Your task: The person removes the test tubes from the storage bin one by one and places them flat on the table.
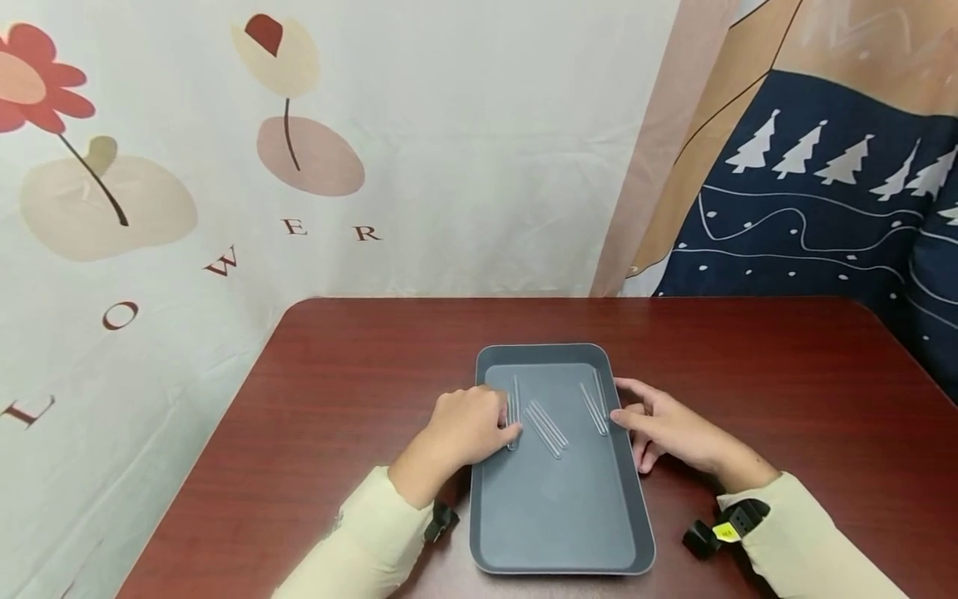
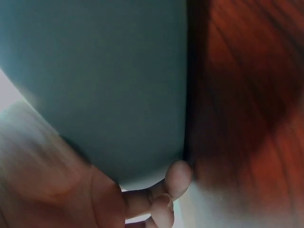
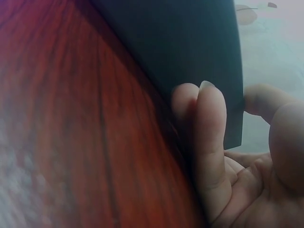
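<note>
Grey matte plastic tray (image 1: 557, 499) with clear slim tubes (image 1: 546, 427) sits mid-worktop (image 1: 299, 399), our left hand (image 1: 464, 428) pinching one tube, our right hand (image 1: 674, 428) loosely spread at the rim; wrist views blur, yet smooth tubes could roll if we nudge the tray.

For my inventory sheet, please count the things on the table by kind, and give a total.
Clear thin plastic sticks: 6, lying in three pairs, as far as the head view shows
Grey rectangular plastic tray: 1
Total: 7
</note>
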A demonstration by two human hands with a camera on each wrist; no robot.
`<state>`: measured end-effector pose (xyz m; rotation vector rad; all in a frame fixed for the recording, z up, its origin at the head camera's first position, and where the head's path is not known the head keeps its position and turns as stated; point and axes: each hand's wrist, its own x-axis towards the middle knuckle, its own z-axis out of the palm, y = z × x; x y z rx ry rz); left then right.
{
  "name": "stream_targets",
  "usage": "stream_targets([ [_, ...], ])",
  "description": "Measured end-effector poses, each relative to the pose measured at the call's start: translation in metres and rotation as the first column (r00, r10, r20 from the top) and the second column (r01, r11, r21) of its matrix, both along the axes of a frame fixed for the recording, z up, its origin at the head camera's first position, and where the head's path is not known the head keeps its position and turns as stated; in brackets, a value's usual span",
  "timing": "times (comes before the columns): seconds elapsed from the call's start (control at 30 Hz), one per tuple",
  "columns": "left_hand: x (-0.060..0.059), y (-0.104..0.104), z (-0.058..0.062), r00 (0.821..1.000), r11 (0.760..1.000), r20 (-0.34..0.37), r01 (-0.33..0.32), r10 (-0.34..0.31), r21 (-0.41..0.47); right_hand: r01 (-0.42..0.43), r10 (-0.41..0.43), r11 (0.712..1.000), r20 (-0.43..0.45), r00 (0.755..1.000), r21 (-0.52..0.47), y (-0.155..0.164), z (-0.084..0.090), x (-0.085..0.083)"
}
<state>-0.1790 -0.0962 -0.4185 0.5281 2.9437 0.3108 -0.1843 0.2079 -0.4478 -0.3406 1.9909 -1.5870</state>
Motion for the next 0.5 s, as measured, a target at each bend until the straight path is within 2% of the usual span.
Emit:
stream_targets([
  [0.13, 0.0002, -0.0001, -0.0014, 1.0, 1.0, 0.016, 0.001, -0.001, 0.004, -0.012, 0.012, 1.0, 0.002, 1.0, -0.012, 0.0006, -0.0001, 0.0014],
  [0.5, -0.0004, -0.0005, 0.0003, 1.0, 1.0, -0.023, 0.005, -0.005, 0.004, -0.016, 0.017, 1.0, 0.009, 1.0, -0.022, 0.0017, 0.0002, -0.002],
])
